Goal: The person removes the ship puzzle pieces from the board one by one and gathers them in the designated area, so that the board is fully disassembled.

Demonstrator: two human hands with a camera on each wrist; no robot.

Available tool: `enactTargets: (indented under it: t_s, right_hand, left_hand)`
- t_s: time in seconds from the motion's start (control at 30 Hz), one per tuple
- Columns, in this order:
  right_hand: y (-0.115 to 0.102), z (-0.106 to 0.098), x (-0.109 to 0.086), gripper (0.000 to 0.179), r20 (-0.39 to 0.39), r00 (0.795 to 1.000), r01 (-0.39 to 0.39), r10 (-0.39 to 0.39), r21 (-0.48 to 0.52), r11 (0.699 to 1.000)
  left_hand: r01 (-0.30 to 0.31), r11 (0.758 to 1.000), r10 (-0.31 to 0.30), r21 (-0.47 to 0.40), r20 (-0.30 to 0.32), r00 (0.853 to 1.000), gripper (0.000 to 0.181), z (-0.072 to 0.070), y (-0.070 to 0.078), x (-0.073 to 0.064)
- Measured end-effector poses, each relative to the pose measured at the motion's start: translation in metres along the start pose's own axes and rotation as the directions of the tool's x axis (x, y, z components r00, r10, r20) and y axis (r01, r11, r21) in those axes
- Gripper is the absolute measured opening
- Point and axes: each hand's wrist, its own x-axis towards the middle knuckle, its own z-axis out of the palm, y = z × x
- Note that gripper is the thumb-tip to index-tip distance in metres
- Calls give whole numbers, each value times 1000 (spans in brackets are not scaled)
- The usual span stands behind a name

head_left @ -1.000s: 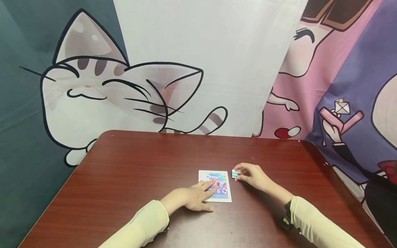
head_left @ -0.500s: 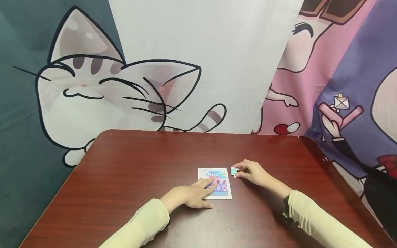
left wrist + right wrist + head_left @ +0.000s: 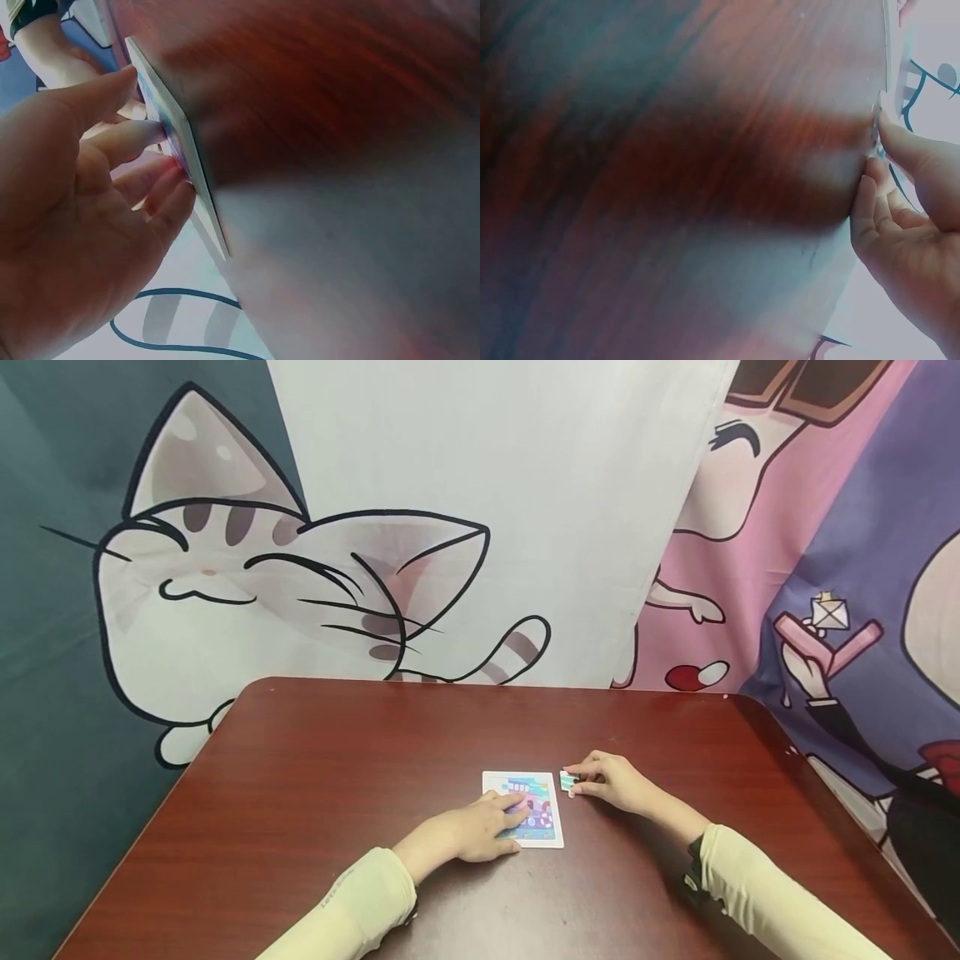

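A flat, white-bordered picture puzzle board (image 3: 557, 835), printed in pink, blue and purple, lies on the table. My left hand (image 3: 476, 831) rests on its left part, fingers spread over the picture and thumb by the near edge. From the left wrist, the fingertips touch the face of the board (image 3: 182, 124), which is seen almost edge-on. Just right of the board's upper right corner, my right hand (image 3: 617, 783) pinches a small blue-and-white puzzle piece (image 3: 567, 781) between thumb and fingers. In the right wrist view the piece (image 3: 875, 124) appears only as a thin edge.
A reddish-brown wooden table (image 3: 360, 743) with rounded far corners bears the board. Behind it hangs a cloth backdrop (image 3: 465, 452) printed with a cartoon cat and other figures. Both forearms wear pale sleeves (image 3: 780, 881).
My left thumb has drawn up to the board's near edge. The puzzle piece has turned slightly in my right fingers, staying by the board's corner. The head view has shifted a little.
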Motion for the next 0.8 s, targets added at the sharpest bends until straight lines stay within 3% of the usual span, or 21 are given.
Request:
enactTargets:
  t_s: [0.17,0.47,0.8]
  right_hand:
    - [-2,0,-1,35,9,1000,0,0,-9,1000]
    - [2,1,-2,33,-7,999,35,-34,18,999]
    - [4,-7,-1,43,123,992,-18,6,96,995]
  left_hand:
    - [23,999,-22,23,-30,999,52,2,2,3]
    - [33,999,-32,40,-29,999,54,3,7,3]
    - [69,996,-69,49,2,998,55,-3,12,4]
